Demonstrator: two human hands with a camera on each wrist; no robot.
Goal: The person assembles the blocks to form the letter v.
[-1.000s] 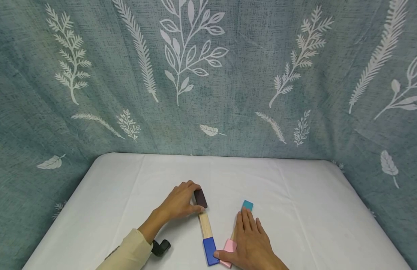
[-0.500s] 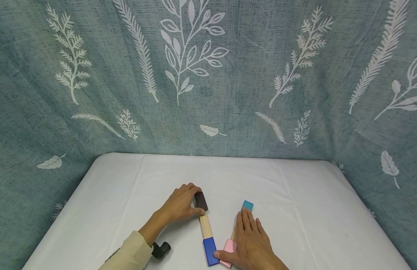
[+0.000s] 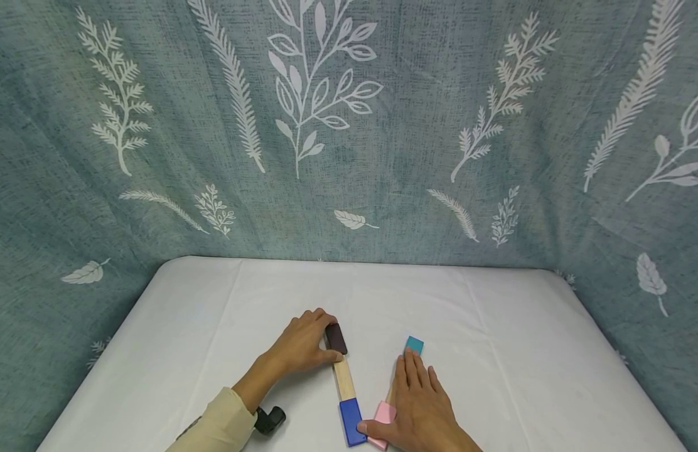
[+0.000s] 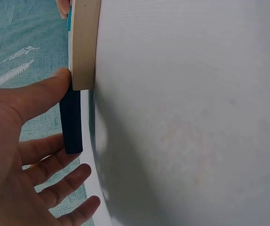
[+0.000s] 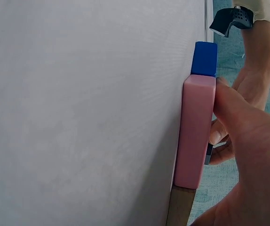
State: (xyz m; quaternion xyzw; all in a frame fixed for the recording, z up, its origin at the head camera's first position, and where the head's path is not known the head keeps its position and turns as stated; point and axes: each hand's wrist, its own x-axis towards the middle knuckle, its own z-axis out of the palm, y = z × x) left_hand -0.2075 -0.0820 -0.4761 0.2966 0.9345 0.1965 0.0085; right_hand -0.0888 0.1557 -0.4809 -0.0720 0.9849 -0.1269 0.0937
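Note:
My left hand (image 3: 302, 342) pinches a dark brown block (image 3: 336, 339) between thumb and fingers. That block sits end to end with a plain wooden block (image 3: 344, 380), which leads to a blue block (image 3: 352, 422) nearer me. My right hand (image 3: 422, 402) lies with straight fingers along a second row, its thumb at the corner where the blue block meets a pink block (image 3: 385, 412). Past its fingertips a teal block (image 3: 414, 344) shows; most of the wooden piece between is covered. In the right wrist view, the pink block (image 5: 194, 134) runs from the blue one to a wooden one.
All the blocks lie on a white-covered table (image 3: 524, 351). Behind it hangs a green-blue curtain (image 3: 405, 138) with white leaf prints. A black wrist camera (image 3: 270, 419) sticks out beside the left sleeve (image 3: 221, 420).
My left hand has brought the dark brown block slightly toward me, against the far end of the wooden block. My right hand and the other blocks stay put.

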